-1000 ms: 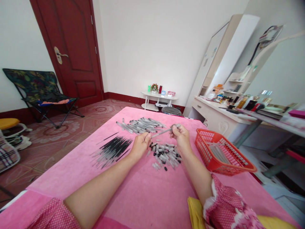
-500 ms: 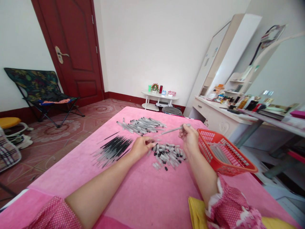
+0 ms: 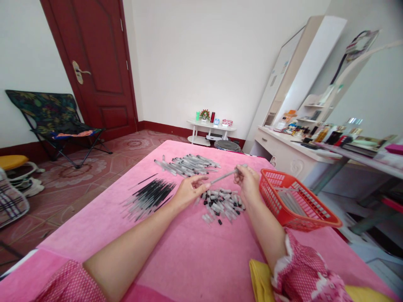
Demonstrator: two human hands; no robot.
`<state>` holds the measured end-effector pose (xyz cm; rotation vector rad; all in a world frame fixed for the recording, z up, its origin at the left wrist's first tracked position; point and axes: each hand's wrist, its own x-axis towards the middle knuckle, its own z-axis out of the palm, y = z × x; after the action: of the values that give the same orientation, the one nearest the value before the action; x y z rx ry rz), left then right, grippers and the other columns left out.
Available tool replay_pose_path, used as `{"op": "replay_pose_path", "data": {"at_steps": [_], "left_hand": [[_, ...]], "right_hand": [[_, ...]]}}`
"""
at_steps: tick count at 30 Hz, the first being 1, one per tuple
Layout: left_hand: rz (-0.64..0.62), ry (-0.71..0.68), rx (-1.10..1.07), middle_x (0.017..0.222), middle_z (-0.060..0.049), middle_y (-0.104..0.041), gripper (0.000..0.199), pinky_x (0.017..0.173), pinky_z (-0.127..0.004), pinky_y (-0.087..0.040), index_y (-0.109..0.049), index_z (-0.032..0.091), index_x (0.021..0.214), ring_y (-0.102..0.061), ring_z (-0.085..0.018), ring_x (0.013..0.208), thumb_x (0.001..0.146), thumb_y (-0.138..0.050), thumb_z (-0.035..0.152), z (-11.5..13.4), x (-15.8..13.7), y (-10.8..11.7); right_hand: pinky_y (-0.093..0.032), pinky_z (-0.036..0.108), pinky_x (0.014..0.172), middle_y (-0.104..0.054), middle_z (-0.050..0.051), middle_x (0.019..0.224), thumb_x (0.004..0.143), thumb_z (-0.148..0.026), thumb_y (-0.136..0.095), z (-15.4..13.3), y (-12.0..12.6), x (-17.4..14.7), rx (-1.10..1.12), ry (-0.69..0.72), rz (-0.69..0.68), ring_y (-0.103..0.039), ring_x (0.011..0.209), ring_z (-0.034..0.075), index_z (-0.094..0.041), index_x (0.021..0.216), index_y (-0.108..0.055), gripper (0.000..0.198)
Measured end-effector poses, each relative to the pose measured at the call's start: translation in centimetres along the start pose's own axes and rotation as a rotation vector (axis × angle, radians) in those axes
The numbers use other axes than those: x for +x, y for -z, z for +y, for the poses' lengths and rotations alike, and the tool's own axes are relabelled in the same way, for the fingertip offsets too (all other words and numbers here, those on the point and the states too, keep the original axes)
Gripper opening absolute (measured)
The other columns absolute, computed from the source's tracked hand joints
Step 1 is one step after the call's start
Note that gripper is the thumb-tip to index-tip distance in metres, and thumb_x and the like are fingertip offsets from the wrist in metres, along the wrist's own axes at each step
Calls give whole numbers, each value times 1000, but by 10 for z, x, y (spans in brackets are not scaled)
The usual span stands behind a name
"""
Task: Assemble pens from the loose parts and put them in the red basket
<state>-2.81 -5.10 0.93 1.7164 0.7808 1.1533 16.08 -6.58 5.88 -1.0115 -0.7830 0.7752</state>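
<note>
In my right hand is a slim grey, see-through pen, pinched near its far right end and slanting down to the left. The pen's lower left end meets the thumb and fingertips of my left hand. Those fingers are curled toward the thumb, and what lies between them is too small to make out. Just below both hands lies a pile of clear and black pen caps. Behind my left hand is a heap of clear pen barrels. Black-and-clear refills are fanned out left of my left wrist.
A red plastic basket with several pens in it stands right of my right forearm. Yellow cloth lies under my right sleeve. Pink cloth covers the table. A folding chair and a dressing table stand beyond.
My right hand has come slightly left and down with the pen, bringing its end to my left fingertips. My left hand has risen a little from the caps.
</note>
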Motion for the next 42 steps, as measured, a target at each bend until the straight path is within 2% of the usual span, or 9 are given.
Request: {"op": "replay_pose_path", "data": {"at_steps": [6, 11, 16, 19, 22, 27, 30, 37, 42], "left_hand": [[-75, -14, 221, 49, -1, -57, 34, 47, -21, -33, -65, 14, 56, -46, -11, 46, 77, -54, 39, 18, 3, 14], [40, -18, 704, 57, -3, -63, 24, 50, -23, -32, -68, 20, 63, -53, -15, 53, 76, -53, 33, 22, -8, 72], [159, 123, 1131, 60, -5, -64, 24, 53, -25, -33, -69, 24, 65, -56, -18, 58, 74, -54, 40, 21, -44, 132], [180, 71, 1160, 78, -8, -68, 26, 68, -30, -40, -72, 24, 74, -58, -24, 80, 71, -58, 46, 23, -55, 139], [142, -53, 938, 96, -10, -67, 32, 84, -35, -40, -71, 22, 90, -56, -27, 95, 72, -60, 46, 32, -47, 115], [19, 46, 23, 109, -11, -64, 52, 79, -33, -46, -56, 19, 119, -60, -23, 95, 73, -63, 42, 49, -12, 37], [-6, 4, -390, 120, -13, -58, 39, 81, -31, -46, -62, 16, 105, -57, -22, 104, 78, -58, 43, 49, 6, 0], [69, 113, -760, 88, -8, -68, 33, 43, -20, -39, -59, 14, 86, -47, -6, 46, 74, -63, 44, 27, 20, -22], [209, 242, -787, 71, -5, -66, 33, 37, -18, -31, -57, 12, 72, -45, -5, 41, 66, -70, 42, 15, 19, -24]], "right_hand": [[-33, 16, 34, -52, -5, 46, 66, -29, -63, -4, 2, 1, -56, 142, -14, -41, 35, 5, -15, 64, -58, 16], [-35, 16, 34, -54, -4, 48, 63, -28, -64, -11, 13, 10, 5, 150, 146, -42, 36, 5, -15, 67, -59, 15], [-40, 16, 37, -58, -2, 50, 61, -28, -67, -10, 5, 3, 45, 37, 45, -47, 39, 6, -14, 68, -61, 17], [-40, 15, 36, -57, -3, 51, 60, -27, -69, -8, -5, -4, 94, -65, -11, -47, 40, 5, -14, 70, -62, 18], [-44, 15, 39, -58, -3, 53, 62, -24, -70, -7, -14, -11, 207, -169, -71, -48, 42, 5, -15, 70, -62, 14], [-52, 19, 51, -66, 1, 63, 63, -18, -70, -2, -28, -28, 279, -313, -210, -58, 52, 8, -15, 74, -64, 12], [-53, 20, 54, -68, 3, 69, 65, -21, -71, 3, -32, -38, 233, -380, -328, -61, 55, 9, -15, 80, -65, 17], [-39, 15, 39, -59, -1, 54, 73, -40, -63, 6, -27, -42, 22, -514, -642, -48, 40, 5, -14, 80, -64, 27], [-26, 16, 33, -52, -3, 42, 74, -49, -57, 19, -27, -40, -168, -475, -707, -36, 30, 5, -15, 64, -59, 35]]}}
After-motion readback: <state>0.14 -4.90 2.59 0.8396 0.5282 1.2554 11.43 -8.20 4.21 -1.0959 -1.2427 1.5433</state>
